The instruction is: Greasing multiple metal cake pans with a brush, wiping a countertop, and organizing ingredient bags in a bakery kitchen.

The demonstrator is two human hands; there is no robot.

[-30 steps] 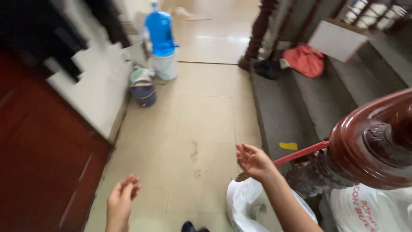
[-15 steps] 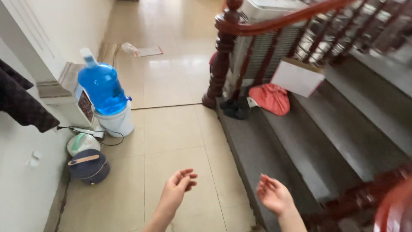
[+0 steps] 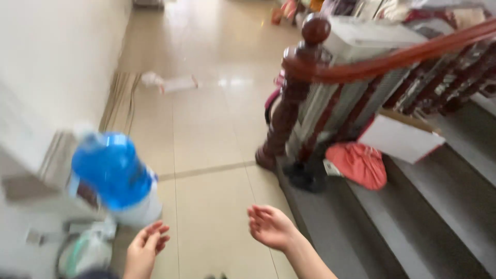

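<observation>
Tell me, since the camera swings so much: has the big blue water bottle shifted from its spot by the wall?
Cannot tell: the big blue water bottle sits by the white wall as before, but the view swings and blurs.

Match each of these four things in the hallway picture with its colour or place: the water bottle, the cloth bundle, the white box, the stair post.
Things:
1. water bottle
2. cloth bundle
3. white box
4. stair post

Descriptions:
A. dark red-brown wood, at the foot of the stairs
B. on a step, under the railing
C. blue, by the left wall
D. pinkish red, lying on a low step

Pairs: 1-C, 2-D, 3-B, 4-A
</observation>
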